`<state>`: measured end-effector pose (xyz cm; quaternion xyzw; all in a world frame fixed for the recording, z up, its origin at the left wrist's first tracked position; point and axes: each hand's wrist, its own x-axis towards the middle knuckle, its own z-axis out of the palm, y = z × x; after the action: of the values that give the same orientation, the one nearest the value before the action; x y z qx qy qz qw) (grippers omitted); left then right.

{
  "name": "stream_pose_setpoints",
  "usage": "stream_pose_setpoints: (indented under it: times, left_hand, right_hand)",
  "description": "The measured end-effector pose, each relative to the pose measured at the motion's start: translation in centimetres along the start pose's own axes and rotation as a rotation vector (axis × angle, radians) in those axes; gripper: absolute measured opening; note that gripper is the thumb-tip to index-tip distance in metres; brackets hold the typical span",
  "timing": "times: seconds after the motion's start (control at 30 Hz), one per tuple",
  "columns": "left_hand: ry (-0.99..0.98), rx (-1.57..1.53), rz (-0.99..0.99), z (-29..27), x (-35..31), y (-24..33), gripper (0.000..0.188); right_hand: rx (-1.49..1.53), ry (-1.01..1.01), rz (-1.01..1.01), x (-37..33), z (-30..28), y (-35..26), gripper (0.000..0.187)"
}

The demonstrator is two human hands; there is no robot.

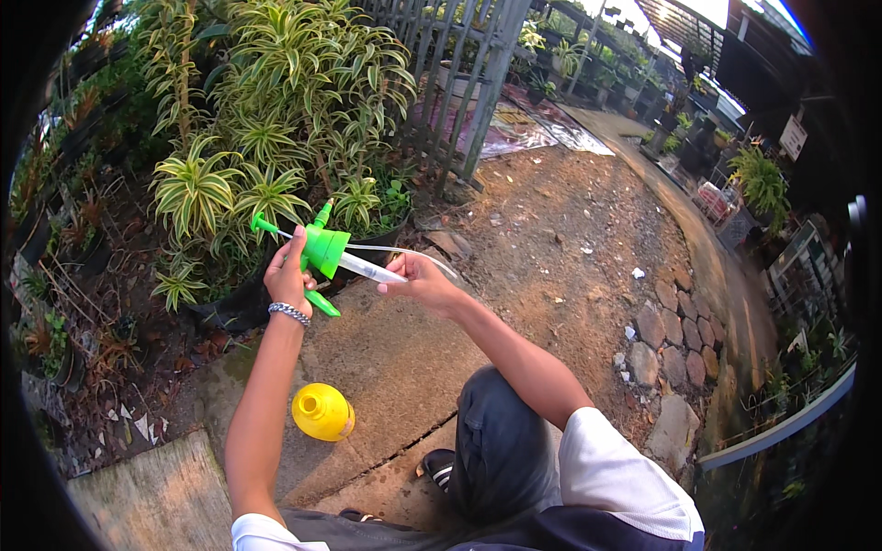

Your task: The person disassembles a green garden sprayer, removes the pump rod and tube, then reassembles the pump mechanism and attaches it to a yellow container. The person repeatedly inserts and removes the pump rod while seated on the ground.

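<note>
A bright green pump sprayer head is held up in front of me, over the concrete. My left hand is closed around its body, with the plunger knob sticking out to the left and the nozzle pointing up and away. A clear pump cylinder runs from the head toward the right. My right hand pinches the cylinder's end. A thin clear tube curves above it and past the right fingers. Below, the yellow sprayer bottle stands upright on the slab, its neck uncovered.
Striped-leaf plants in black pots crowd the left. A grey slatted gate stands at the back. Packed dirt stretches to the right, with paving stones set in it. My sandalled foot is close to the bottle.
</note>
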<state>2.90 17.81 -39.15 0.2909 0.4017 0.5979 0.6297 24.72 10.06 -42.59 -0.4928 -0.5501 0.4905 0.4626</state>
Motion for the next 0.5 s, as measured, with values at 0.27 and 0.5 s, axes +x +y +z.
stream_pose_setpoints:
  times: [0.27, 0.5]
  left_hand:
    - [-0.005, 0.025, -0.022, 0.0, -0.2, 0.2, 0.040]
    - [-0.026, -0.021, -0.032, -0.3, 0.5, -0.5, 0.039]
  right_hand:
    - [0.373, -0.251, 0.371, -0.8, -1.1, -0.4, 0.030]
    - [0.139, -0.036, 0.128, 0.0, -0.3, 0.2, 0.025]
